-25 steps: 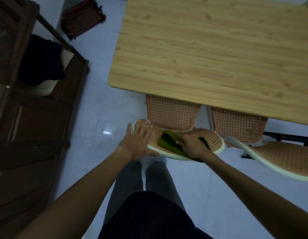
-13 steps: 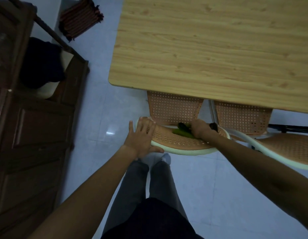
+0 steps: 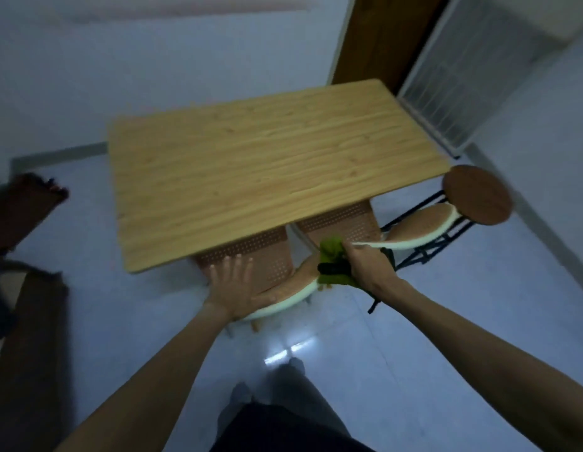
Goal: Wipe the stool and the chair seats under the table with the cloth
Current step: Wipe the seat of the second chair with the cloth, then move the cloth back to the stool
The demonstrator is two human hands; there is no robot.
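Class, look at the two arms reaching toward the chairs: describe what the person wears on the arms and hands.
Both forearms are bare, with no sleeves in view. The left hand shows no glove, ring or watch. The right hand is ungloved too; a black strap-like item beside it cannot be identified. Dark clothing shows at the bottom edge.

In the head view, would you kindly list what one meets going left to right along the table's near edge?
Left hand flat on the nearer chair seat → green cloth in the right hand → second chair seat → round brown stool.
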